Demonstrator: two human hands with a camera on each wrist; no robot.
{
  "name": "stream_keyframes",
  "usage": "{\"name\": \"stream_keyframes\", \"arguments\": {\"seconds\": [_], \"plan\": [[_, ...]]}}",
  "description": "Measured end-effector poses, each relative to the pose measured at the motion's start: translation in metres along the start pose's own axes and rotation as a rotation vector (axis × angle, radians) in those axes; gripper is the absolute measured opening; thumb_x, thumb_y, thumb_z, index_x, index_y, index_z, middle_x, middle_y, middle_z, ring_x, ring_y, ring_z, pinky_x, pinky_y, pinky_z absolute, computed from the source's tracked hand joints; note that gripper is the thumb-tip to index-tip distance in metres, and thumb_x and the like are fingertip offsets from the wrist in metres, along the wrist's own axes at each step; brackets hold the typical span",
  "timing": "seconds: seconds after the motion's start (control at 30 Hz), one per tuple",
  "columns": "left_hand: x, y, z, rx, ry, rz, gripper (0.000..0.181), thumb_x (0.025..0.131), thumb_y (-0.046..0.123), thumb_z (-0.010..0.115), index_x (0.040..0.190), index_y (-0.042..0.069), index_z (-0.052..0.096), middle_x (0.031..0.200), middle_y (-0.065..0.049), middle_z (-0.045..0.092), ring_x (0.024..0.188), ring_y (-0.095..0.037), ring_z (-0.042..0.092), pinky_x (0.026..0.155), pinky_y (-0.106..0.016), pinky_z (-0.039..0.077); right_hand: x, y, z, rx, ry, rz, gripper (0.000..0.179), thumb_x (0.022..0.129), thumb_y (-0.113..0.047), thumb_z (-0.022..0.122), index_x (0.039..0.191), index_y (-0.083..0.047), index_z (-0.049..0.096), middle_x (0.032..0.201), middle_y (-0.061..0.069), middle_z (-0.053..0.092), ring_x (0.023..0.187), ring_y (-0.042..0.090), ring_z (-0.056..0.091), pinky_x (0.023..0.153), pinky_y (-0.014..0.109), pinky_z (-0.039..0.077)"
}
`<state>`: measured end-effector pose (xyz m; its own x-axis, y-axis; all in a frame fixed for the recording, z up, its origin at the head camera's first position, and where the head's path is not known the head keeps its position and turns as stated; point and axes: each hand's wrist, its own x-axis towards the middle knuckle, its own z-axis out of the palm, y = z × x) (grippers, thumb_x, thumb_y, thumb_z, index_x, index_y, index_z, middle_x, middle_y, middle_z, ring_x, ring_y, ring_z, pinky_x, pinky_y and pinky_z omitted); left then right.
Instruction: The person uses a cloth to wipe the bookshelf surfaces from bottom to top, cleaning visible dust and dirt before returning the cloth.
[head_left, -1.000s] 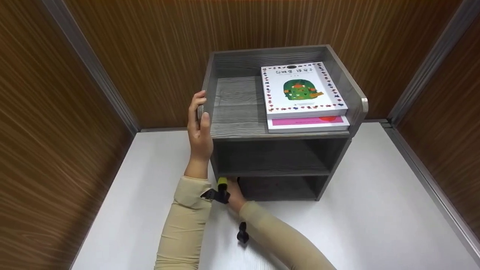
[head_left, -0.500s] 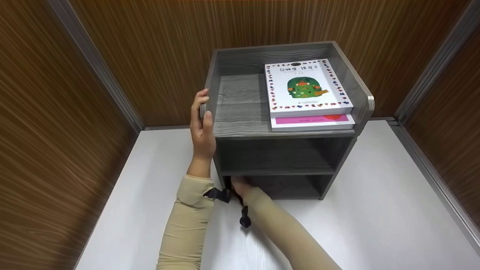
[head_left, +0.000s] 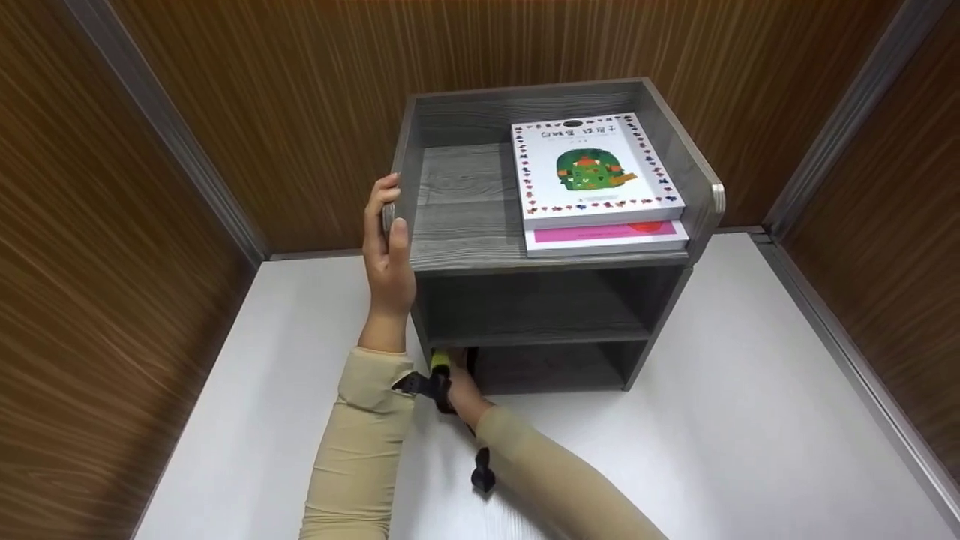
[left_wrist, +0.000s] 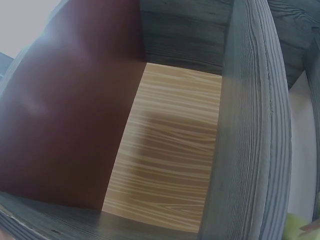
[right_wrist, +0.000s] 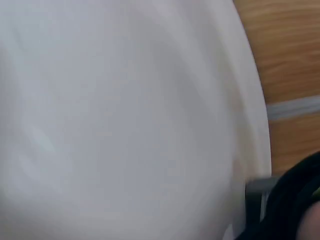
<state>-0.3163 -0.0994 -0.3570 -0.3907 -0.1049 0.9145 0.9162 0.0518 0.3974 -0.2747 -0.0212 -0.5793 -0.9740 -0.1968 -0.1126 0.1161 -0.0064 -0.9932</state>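
Note:
A grey wood-grain shelf unit (head_left: 457, 240) stands upright on the white surface. My left hand (head_left: 390, 277) grips the front edge of its upper left side panel, thumb at the front and fingers round the outside. My right hand (head_left: 461, 382) reaches into the left end of the lowest compartment, its fingers mostly hidden under the shelf board. It holds a yellow-green and black thing (head_left: 439, 360) against the left side panel; I cannot tell its kind. The same yellow-green thing (left_wrist: 295, 227) shows at the lower right corner of the left wrist view.
A white picture book (head_left: 600, 169) with a green drawing lies on a pink-and-white book (head_left: 585, 234) in the top tray. Dark brown wood-grain walls (head_left: 525, 45) stand behind and on both sides. Black straps hang at the wrists, with a dangling end (head_left: 483, 472) below.
My right wrist has turned back and forth: the yellow-green part was in sight, went hidden, and shows again. My left hand keeps its place on the panel. The view has shifted slightly.

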Motion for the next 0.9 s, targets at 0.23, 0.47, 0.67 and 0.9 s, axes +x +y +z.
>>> {"name": "stream_keyframes", "arguments": {"seconds": [0.23,0.47,0.67,0.9], "plan": [[-0.003,-0.002,-0.003,0.001,0.003,-0.005,0.034,0.093,0.014,0.034,0.12,-0.005,0.041,0.133,-0.024,0.04,0.131,-0.034,0.031,0.108,-0.048,0.02,-0.011,0.003,0.008,0.063,0.02,0.071,0.069,0.093,-0.062,0.02,0.137,-0.01,0.03,0.141,0.012,0.024,0.127,0.027,0.025,0.106,0.046,0.016],[-0.007,0.0,0.0,0.019,-0.002,-0.031,0.034,0.093,0.014,0.034,0.121,-0.004,0.041,0.134,-0.022,0.04,0.131,-0.033,0.032,0.108,-0.047,0.02,-0.009,0.006,0.002,0.042,0.042,0.112,0.055,0.094,-0.057,0.026,0.117,-0.011,0.043,0.118,0.006,0.038,0.109,0.022,0.036,0.099,0.039,0.025],[-0.006,0.001,0.001,0.011,0.007,-0.02,0.034,0.093,0.014,0.034,0.121,-0.005,0.041,0.133,-0.024,0.04,0.13,-0.034,0.032,0.108,-0.048,0.02,-0.001,0.003,-0.003,0.055,0.096,0.126,0.06,0.095,-0.056,0.025,0.131,-0.009,0.036,0.127,0.007,0.035,0.114,0.021,0.035,0.101,0.037,0.026],[-0.008,0.002,0.002,0.001,0.013,-0.019,0.034,0.093,0.013,0.034,0.121,-0.006,0.041,0.133,-0.023,0.04,0.13,-0.034,0.032,0.108,-0.048,0.02,0.01,-0.002,-0.011,-0.06,0.133,0.231,0.078,0.092,-0.063,0.011,0.147,-0.008,0.02,0.149,0.009,0.021,0.135,0.022,0.021,0.109,0.037,0.016]]}}
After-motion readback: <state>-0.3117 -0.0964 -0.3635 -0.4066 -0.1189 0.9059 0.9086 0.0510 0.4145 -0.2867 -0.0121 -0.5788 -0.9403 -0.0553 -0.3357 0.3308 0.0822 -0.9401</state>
